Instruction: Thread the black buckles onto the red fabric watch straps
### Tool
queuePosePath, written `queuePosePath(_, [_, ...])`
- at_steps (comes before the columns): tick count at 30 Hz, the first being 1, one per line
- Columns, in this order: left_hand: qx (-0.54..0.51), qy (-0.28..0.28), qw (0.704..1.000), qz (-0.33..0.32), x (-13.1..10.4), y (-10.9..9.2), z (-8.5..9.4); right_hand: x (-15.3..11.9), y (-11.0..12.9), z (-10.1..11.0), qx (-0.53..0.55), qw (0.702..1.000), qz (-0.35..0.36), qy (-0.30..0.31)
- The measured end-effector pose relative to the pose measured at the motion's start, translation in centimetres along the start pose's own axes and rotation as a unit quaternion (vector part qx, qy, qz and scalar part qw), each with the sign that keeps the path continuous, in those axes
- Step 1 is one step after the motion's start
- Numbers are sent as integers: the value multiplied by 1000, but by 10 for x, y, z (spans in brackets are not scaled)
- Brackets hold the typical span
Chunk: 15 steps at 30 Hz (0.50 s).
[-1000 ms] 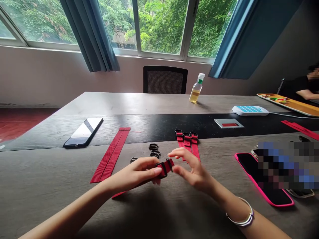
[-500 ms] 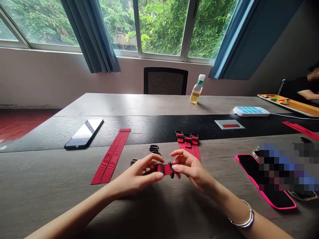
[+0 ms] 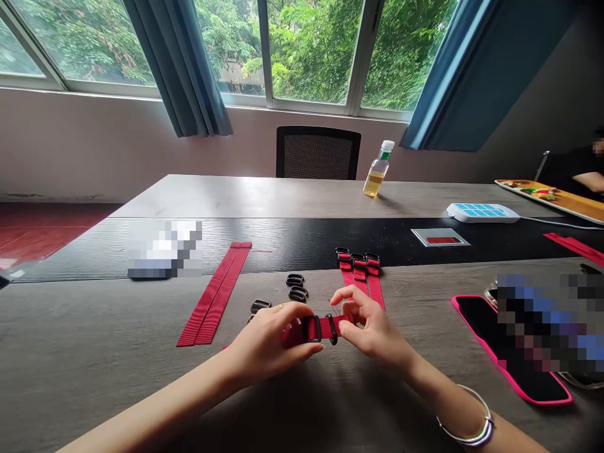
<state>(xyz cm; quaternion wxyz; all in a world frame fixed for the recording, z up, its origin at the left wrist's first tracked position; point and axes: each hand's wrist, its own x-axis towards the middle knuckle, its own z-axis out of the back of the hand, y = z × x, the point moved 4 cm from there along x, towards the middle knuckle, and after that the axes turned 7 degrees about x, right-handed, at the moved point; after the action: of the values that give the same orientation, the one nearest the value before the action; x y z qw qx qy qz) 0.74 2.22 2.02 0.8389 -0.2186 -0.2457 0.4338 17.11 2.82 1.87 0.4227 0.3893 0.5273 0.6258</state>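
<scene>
Fingers of left hand (image 3: 268, 343) are curling round one red strap (image 3: 326, 326); those of right hand (image 3: 380, 333) are pinching its end, where a second ago they were standing clear. Between hands, strap is carrying one black slider (image 3: 318, 328) and one black ring (image 3: 333, 332). Beyond, on counter (image 3: 117, 340): two black hooks (image 3: 297, 298), three buckled straps (image 3: 360, 277); nearer left edge, two flat straps (image 3: 214, 296). Left hand is partly blocking loose hardware (image 3: 253, 306).

My left forearm (image 3: 160, 396) and right forearm (image 3: 425, 376) are bare as far as they show, slim and narrowing smoothly to the wrists. Around the right one, behind my right hand (image 3: 375, 330), I wear a shiny, rounded, silver-coloured metal bracelet (image 3: 487, 429), loose-fitting, slender along its upper curve and thicker at one side. My fingers (image 3: 356, 294) are long and slender, with gently rounded tips.
</scene>
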Motion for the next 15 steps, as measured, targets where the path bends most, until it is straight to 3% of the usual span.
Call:
queuePosePath(8, [-33, -54, 998, -28, -2, -1, 2, -1, 7, 9, -57, 997, -8, -42])
queuePosePath(15, [-80, -59, 994, -41, -1, -4, 3, -2, 10, -2, 147, 979, -70, 125])
